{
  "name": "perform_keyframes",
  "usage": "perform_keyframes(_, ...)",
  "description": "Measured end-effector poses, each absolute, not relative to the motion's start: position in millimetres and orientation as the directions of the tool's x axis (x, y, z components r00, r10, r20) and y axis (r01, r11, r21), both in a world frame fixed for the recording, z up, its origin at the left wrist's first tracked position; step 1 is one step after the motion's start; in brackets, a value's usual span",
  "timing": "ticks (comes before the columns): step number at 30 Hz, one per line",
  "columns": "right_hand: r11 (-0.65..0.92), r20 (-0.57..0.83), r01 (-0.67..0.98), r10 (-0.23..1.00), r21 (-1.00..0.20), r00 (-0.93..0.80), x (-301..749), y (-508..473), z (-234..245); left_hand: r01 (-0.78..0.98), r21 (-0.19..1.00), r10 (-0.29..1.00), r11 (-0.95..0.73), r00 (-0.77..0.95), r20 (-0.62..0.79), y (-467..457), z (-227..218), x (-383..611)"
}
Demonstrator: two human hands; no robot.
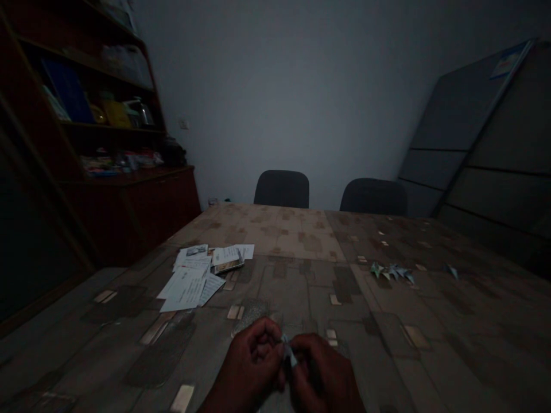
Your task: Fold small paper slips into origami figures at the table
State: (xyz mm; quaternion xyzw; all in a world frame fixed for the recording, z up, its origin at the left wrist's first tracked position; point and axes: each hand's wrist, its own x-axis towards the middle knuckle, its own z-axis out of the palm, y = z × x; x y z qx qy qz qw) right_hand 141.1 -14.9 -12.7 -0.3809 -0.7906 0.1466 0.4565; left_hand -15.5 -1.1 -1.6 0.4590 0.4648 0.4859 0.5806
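Close to the table's near edge, my left hand (256,358) and my right hand (321,370) come together around a small folded piece of pale paper (291,355). Fingertips of both hands pinch it, and much of it is hidden behind them. To the right lie several small folded paper pieces (394,272), pale and greenish, in a loose cluster. One more folded paper piece (451,271) lies apart, further right. On the left is a spread pile of printed paper sheets (187,287), with a small picture-covered stack (229,264) at its back.
The table (297,235) wears a patterned cloth of brown rectangles. Two dark chairs (282,188) stand at its far side against the wall. A dark wooden cabinet (159,195) with filled shelves is at left; grey panels (447,123) stand at right. The room is dim.
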Motion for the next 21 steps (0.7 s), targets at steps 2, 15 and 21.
perform_keyframes(2,0.641,0.592,0.465,0.759,-0.61,-0.27,141.1,-14.7,-12.7,-0.156,0.982,0.99,0.109,0.112,-0.092,-1.6,-1.0,-15.7)
perform_keyframes(15,0.422,0.388,0.376,0.907,-0.825,-0.166,140.8,-14.6,-11.4,-0.23,0.965,0.978,0.126,0.189,-0.083,-1.8,-6.0,-16.7)
perform_keyframes(21,0.414,0.373,0.357,0.91,-0.837,-0.18,142.3,-14.6,-10.3,-0.238,0.963,0.977,0.126,0.199,-0.079,-1.3,-4.9,-17.4)
